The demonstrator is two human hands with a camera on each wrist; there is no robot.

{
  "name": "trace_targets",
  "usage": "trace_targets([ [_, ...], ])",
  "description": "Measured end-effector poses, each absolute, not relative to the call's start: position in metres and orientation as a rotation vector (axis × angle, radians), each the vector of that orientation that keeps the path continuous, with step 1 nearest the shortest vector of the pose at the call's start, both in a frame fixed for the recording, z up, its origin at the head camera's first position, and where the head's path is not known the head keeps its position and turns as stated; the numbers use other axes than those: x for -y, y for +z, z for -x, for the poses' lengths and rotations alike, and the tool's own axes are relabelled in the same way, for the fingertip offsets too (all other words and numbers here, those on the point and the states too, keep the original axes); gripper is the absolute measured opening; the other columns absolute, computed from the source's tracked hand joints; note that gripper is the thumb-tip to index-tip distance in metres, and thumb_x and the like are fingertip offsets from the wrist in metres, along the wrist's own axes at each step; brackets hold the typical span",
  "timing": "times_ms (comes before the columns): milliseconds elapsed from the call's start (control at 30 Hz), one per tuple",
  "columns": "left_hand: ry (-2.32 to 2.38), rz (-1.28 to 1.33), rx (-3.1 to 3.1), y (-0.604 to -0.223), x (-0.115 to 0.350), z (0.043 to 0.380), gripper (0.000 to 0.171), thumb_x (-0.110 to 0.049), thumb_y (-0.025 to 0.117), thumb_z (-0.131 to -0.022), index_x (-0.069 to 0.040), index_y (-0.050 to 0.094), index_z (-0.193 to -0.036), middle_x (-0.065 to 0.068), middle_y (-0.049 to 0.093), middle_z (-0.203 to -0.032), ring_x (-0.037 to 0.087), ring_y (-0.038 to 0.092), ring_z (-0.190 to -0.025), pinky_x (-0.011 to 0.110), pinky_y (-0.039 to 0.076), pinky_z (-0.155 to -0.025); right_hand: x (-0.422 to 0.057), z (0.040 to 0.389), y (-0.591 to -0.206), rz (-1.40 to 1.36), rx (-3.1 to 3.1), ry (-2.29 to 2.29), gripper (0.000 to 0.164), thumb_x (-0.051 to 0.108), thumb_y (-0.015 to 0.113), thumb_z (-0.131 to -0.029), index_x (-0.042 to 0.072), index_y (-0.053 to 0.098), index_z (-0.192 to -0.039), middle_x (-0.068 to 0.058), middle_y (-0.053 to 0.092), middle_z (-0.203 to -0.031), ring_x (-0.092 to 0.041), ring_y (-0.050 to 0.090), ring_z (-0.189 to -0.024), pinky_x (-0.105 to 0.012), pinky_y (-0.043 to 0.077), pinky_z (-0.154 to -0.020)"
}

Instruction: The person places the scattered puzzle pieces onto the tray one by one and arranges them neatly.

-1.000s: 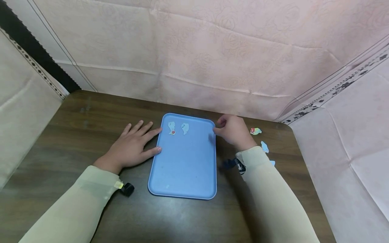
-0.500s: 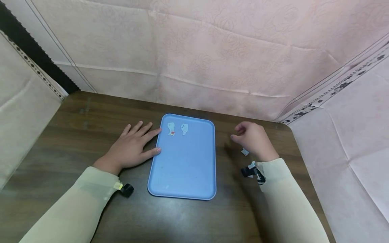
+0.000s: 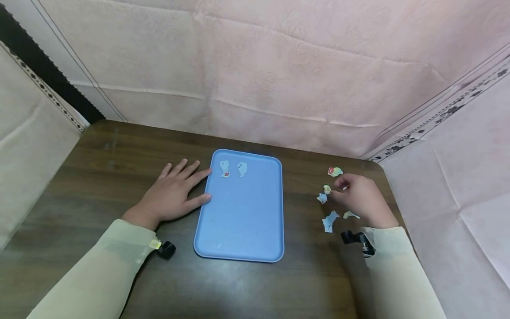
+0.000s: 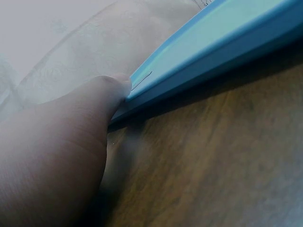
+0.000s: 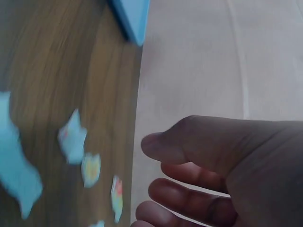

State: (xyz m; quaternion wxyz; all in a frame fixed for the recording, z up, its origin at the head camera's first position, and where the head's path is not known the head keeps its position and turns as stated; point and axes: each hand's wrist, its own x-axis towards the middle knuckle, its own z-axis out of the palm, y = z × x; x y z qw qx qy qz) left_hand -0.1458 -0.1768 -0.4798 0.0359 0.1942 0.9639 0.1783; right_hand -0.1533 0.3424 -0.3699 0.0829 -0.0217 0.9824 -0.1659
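Observation:
A light-blue tray (image 3: 241,212) lies on the table, with two small flat cut-out pieces near its far edge: a left one (image 3: 225,169) with a red spot and a right one (image 3: 242,169). Against the tray's left rim my left hand (image 3: 169,195) rests spread, its thumb and index fingertip touching the edge. Over the loose pieces to the right hovers my right hand (image 3: 362,199), fingers loosely bent. In the right wrist view, a gap shows between thumb and fingers, with nothing visible held. A small pale bit shows by its fingertips in the head view.
Several irregular pieces lie right of the tray: a red-and-yellow one (image 3: 335,172), a yellowish one (image 3: 327,189), a star-like blue one (image 3: 322,198), a larger blue one (image 3: 330,221) and a curved one (image 3: 350,215). A cloth-covered wall (image 3: 271,88) stands behind the table.
My right hand has moved from the tray's right rim rightward to the loose pieces, uncovering several of them. The left hand and the two pieces on the tray stay where they were.

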Motion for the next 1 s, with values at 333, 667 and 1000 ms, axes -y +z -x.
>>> trace_targets([
  [333,0.545,-0.592,-2.964,-0.482,0.176,0.147,0.086,-0.089,0.038,-0.106,-0.046,0.026,-0.179,0.009,0.027,-0.188,0.045,0.012,-0.177,0.077,0.005,-0.137,-0.389,0.142,-0.382,0.217,-2.927,-0.392,0.015,0.015,0.086,-0.098,0.008,0.079,-0.109,-0.005,0.074,-0.094,-0.022,0.063,-0.085,-0.035,0.053,-0.073],
  [667,0.541,-0.590,-2.962,-0.481,0.176,0.148,0.086,-0.089,0.038,-0.106,-0.045,0.026,-0.179,0.009,0.026,-0.188,0.045,0.012,-0.177,0.077,0.005,-0.138,-0.407,0.141,-0.393,0.340,-2.855,-0.352,0.022,0.006,0.089,-0.091,0.008,0.081,-0.111,-0.013,0.079,-0.114,-0.031,0.075,-0.102,-0.058,0.064,-0.093],
  [1000,0.537,-0.584,-2.954,-0.480,0.176,0.147,0.086,-0.089,0.038,-0.106,-0.045,0.026,-0.179,0.009,0.026,-0.188,0.045,0.011,-0.177,0.076,0.004,-0.138,-0.414,0.143,-0.406,0.353,-2.811,-0.274,0.023,0.002,0.090,-0.088,0.008,0.079,-0.107,-0.010,0.075,-0.106,-0.026,0.069,-0.094,-0.053,0.061,-0.087],
])
